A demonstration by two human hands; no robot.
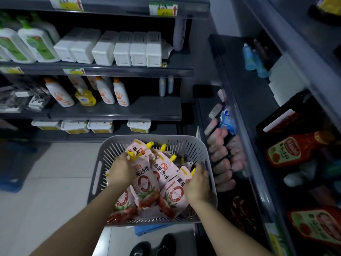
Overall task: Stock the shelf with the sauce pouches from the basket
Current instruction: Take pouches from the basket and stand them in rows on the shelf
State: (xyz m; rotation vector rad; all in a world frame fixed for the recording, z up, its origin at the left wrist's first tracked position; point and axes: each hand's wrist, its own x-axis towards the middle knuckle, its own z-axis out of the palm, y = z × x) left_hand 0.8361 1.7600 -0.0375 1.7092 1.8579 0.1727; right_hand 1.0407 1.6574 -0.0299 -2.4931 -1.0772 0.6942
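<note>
A grey slotted basket (186, 143) sits low in front of me, filled with several pink sauce pouches (147, 183) with yellow spouts. My left hand (122, 169) reaches into the basket's left side, fingers curled around the top of a pouch near its yellow cap. On the basket's right side my right hand (198, 183) closes on the upper edge of another pouch. On the right stands a dark shelf (245, 100) with a row of pinkish packets along its lower tier.
Red ketchup bottles (293, 148) and pouches lie on the right shelf. The left shelving holds white boxes (127, 48), orange-capped bottles (106, 91) and tubs. A blue crate (11, 182) stands on the tiled floor at left. My black shoes (156, 245) show below the basket.
</note>
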